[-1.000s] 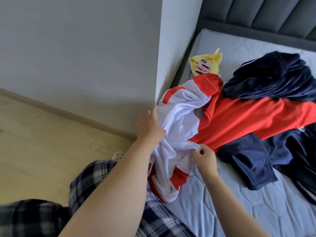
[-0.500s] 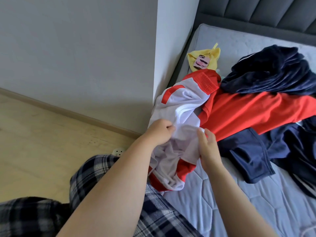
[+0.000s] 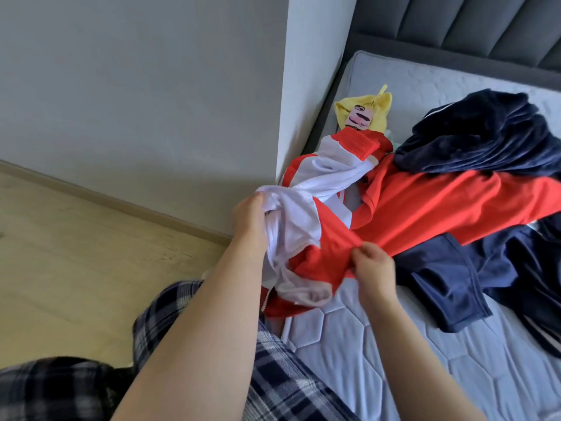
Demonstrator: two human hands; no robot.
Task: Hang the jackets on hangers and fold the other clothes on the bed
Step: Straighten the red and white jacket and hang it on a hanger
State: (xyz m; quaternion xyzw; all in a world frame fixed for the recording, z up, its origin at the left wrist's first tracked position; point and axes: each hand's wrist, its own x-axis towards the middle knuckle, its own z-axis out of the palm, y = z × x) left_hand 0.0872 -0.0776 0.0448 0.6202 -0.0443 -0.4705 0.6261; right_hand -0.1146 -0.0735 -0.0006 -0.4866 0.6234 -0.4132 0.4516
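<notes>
red-and-white jacket [image 3: 306, 214]: bunched on bed [image 3: 364, 344] near-left edge | left hand [image 3: 249, 226]: fingers clenched on its white fabric, 9 o'clock | right hand [image 3: 373, 265]: fingers pinching its red fabric, 4 o'clock | red shirt [image 3: 440, 208]: touching, 3 o'clock

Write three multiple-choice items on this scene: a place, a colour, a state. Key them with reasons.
1. Where does the yellow garment lie?
A. On the floor
B. On the mattress by the wall
C. On the lap

2. What colours has the jacket being handled?
A. Navy and grey
B. Green
C. Red and white

3. What is the left hand doing?
A. Gripping the jacket
B. Lying flat
C. Holding a hanger

Key: 1 B, it sits at the mattress corner beside the wall; 2 C, red panels and white fabric show; 3 A, its fingers curl round white fabric.
</notes>
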